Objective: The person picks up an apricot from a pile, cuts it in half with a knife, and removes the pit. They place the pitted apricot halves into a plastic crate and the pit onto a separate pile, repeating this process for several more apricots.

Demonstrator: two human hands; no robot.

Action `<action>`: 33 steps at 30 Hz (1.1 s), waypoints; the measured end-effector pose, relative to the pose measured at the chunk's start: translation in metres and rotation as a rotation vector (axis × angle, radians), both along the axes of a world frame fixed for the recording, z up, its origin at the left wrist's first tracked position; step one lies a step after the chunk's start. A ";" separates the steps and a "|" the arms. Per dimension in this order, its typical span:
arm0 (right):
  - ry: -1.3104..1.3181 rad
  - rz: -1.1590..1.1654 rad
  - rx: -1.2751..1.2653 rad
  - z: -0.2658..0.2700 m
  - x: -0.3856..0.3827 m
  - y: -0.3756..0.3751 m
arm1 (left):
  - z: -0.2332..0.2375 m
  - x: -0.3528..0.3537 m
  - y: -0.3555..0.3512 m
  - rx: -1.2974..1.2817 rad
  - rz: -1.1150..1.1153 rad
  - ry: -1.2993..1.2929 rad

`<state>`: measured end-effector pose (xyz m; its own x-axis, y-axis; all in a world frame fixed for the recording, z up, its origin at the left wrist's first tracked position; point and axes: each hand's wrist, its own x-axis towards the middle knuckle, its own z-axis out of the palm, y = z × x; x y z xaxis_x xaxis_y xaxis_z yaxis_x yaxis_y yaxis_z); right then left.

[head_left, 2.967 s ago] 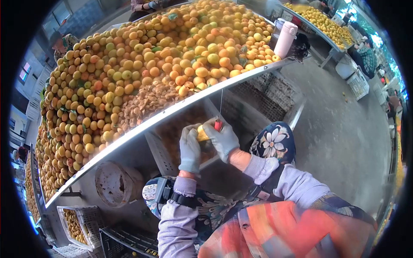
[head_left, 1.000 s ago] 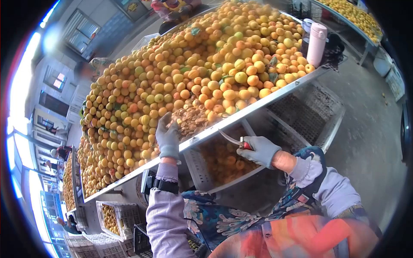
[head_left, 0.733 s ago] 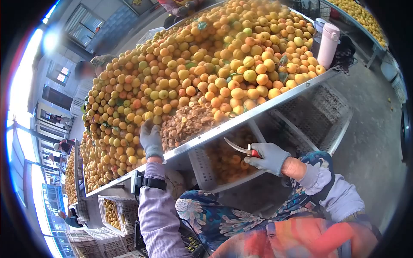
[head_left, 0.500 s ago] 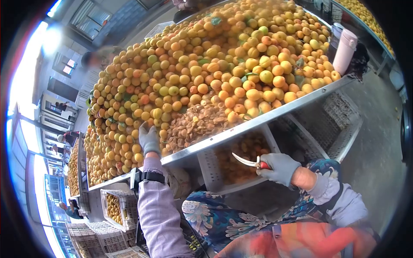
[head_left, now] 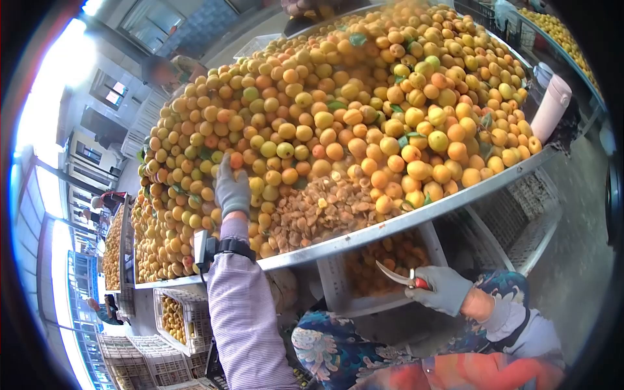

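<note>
Fruit-processing workshop, industrial scale: long metal surface [head_left: 416,220] heaped with apricots [head_left: 338,117], a brown pile of what's probably pits [head_left: 318,211], plastic crates [head_left: 172,318] of fruit underneath, another loaded table [head_left: 552,23] behind.

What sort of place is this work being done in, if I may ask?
Likely a fruit-processing shed: a metal table heaped with apricots, a pile of pits, crates of fruit underneath.
</note>
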<state>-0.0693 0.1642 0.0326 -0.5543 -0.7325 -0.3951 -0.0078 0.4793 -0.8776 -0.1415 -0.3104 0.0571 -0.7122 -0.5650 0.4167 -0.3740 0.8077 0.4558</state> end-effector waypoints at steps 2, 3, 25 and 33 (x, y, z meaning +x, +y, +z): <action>0.003 0.016 0.042 0.005 -0.005 -0.003 | 0.002 -0.013 -0.007 -0.110 0.023 -0.146; 0.061 0.016 0.013 0.001 -0.004 -0.001 | 0.001 -0.017 -0.010 -0.131 0.027 -0.178; 0.108 -0.038 -0.031 -0.005 0.002 0.003 | 0.000 -0.017 0.014 0.010 0.227 0.106; 0.017 -0.097 -0.338 -0.017 0.005 -0.003 | 0.007 0.064 0.128 1.393 -0.470 0.529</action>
<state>-0.0645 0.1612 0.0155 -0.6318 -0.7642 -0.1297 0.0076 0.1612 -0.9869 -0.0771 -0.1821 0.0638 -0.8760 -0.4817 0.0243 0.2197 -0.3537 0.9092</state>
